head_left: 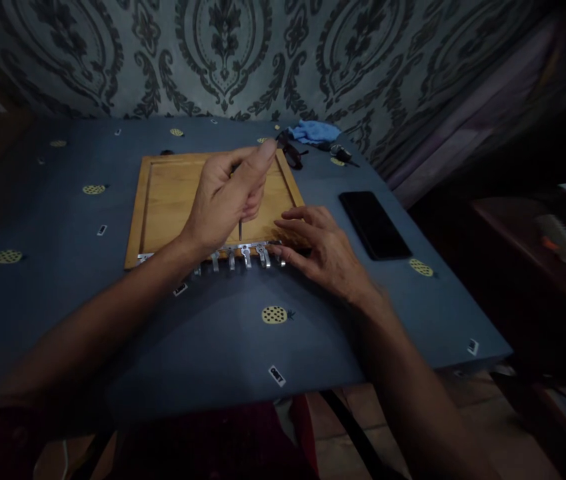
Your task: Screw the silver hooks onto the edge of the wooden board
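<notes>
My left hand (pixel 233 190) is closed in a fist, thumb uppermost, around a screwdriver (pixel 241 231). Only the thin metal shaft shows below the fist, pointing down at the rail; the handle is hidden. A shiny metal hook rail (pixel 246 255) with several curved hooks lies along the near edge of a framed wooden board (pixel 173 193). My right hand (pixel 325 250) rests at the board's near right corner with its fingers apart. Its thumb is at the rail's right end, and its fingertips reach over the wood.
A black phone (pixel 375 225) lies right of the board. Beyond the board's far right corner are dark sunglasses (pixel 293 155), a blue cloth (pixel 315 131) and what looks like keys (pixel 343 155). The table (pixel 113 333) has a pineapple-print cover and meets a patterned wall (pixel 223 60).
</notes>
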`<state>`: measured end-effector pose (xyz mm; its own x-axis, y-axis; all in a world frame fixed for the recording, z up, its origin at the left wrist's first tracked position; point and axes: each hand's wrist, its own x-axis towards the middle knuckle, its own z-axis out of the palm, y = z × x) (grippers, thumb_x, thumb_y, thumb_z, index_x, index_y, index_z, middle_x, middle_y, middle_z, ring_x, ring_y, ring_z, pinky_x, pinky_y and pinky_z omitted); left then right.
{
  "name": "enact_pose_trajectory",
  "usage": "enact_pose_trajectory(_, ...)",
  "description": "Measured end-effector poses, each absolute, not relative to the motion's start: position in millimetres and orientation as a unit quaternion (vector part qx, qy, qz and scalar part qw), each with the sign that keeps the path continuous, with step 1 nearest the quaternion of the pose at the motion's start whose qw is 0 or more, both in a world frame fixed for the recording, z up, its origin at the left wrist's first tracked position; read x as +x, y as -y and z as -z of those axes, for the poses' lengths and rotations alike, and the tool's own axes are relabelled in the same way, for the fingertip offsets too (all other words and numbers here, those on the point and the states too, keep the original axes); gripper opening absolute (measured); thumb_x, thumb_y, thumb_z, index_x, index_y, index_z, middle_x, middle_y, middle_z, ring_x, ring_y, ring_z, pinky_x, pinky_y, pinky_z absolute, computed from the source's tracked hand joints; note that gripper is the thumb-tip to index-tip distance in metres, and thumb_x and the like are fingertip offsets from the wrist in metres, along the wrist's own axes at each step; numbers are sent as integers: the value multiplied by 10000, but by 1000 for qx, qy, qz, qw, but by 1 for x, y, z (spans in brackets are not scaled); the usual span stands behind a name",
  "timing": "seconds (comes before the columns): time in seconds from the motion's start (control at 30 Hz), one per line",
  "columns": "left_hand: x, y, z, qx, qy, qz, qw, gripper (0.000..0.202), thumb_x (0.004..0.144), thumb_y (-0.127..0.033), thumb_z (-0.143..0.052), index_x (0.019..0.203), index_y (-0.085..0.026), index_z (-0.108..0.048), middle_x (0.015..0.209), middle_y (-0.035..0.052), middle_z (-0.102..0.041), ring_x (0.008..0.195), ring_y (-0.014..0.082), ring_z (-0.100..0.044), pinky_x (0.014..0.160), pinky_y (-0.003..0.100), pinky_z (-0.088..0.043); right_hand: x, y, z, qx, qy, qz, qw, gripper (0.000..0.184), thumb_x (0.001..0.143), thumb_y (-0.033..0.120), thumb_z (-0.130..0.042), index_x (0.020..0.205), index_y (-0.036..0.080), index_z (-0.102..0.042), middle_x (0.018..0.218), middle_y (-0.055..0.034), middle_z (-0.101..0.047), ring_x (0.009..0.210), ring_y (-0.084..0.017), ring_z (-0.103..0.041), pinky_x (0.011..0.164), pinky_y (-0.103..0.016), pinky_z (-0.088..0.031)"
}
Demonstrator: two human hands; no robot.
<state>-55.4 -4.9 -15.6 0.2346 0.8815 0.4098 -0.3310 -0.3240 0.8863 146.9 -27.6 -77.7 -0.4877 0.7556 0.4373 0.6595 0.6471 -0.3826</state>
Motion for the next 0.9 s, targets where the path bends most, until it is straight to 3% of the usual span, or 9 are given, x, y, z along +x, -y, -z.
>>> enact_pose_trajectory(0.3, -64, -5, 18, 643, -259, -536, 482, 672, 843, -756, -666, 540, -233, -373, 498, -50, -289, 418, 76, -248, 411, 294, -183, 152, 24, 79, -419, 855, -77, 294, 404, 997, 502, -601, 1233, 205, -739, 1246, -152, -709, 1189, -358, -628, 992, -576, -542)
enact_pose_trajectory(0.57, -65, -7, 23, 646, -308, -486, 502, 623, 899, -626, -694, 555, -224, -363, 511, -68, -285, 432, 66, -240, 414, 260, -180, 159, 18, 83, -451, 836, -74, 304, 367, 1000, 453, -582, 1173, 188, -767, 1219, -155, -738, 1160, -352, -656, 995, -577, -539)
enact_pose_trajectory(0.9, -73, -14, 39, 724, -304, -418, 456, 584, 853, -696, -696, 648, -233, -405, 567, -69, -334, 497, 94, -300, 472, 257, -245, 170, 4, 94, -532, 784, -53, 314, 304, 966, 386, -578, 1070, 201, -796, 1027, -121, -793, 976, -316, -709, 863, -475, -567)
